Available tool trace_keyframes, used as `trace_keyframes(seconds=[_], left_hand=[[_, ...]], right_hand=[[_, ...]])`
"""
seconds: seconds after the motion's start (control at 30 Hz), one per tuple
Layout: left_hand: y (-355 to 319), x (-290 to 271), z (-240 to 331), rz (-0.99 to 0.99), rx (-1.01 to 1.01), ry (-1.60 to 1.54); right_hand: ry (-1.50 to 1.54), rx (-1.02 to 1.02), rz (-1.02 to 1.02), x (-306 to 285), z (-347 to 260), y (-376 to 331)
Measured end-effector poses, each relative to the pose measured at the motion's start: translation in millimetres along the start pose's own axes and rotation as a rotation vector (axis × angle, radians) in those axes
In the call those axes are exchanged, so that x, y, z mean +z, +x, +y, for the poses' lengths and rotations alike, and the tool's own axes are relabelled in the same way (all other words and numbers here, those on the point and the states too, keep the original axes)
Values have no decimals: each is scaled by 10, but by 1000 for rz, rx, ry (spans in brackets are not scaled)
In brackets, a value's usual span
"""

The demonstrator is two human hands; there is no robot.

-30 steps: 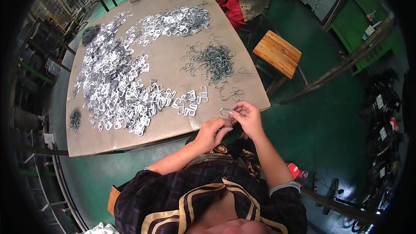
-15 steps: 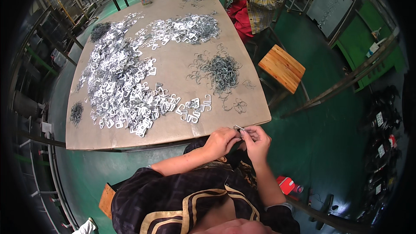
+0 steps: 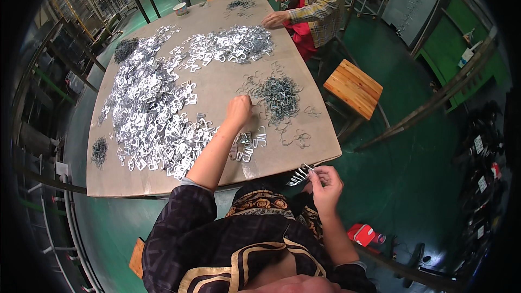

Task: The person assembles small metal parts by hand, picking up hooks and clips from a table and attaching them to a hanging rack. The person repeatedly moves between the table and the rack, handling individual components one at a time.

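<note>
My left hand (image 3: 239,109) is over the table at the left edge of a heap of thin dark wire hooks (image 3: 279,97). Its fingers are curled together, and whatever they hold is hidden. Just off the table's front right corner, my right hand (image 3: 327,184) pinches a strung row of small silver metal pieces (image 3: 298,176) hanging beside it. Under my left forearm lie a few loose flat metal clips (image 3: 245,154). A large heap of shiny silver metal clips (image 3: 144,95) covers the left of the table.
The brown tabletop (image 3: 217,84) also carries a second clip heap (image 3: 230,44), small dark wire piles (image 3: 99,151) and a paper cup (image 3: 180,8). Across it a person in a plaid shirt (image 3: 328,0) handles metal pieces. A wooden stool (image 3: 354,88) stands at the right.
My left hand has left my right hand and reached forward to the wire heap. The right hand stays near the corner, its strung pieces now showing. The other person's one hand has come down to the table.
</note>
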State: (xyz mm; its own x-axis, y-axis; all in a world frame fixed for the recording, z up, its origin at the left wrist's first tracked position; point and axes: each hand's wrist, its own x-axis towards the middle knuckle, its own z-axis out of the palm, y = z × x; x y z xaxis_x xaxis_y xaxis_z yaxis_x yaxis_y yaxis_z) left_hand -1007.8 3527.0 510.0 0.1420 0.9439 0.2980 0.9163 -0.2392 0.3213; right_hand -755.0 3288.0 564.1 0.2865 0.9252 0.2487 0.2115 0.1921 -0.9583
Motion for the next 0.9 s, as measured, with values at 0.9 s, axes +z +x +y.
trace_keyframes(seconds=[0.9], left_hand=[[-940, -953, 1861, -174, 538, -936]], right_hand=[[-22, -8, 137, -171, -275, 57]])
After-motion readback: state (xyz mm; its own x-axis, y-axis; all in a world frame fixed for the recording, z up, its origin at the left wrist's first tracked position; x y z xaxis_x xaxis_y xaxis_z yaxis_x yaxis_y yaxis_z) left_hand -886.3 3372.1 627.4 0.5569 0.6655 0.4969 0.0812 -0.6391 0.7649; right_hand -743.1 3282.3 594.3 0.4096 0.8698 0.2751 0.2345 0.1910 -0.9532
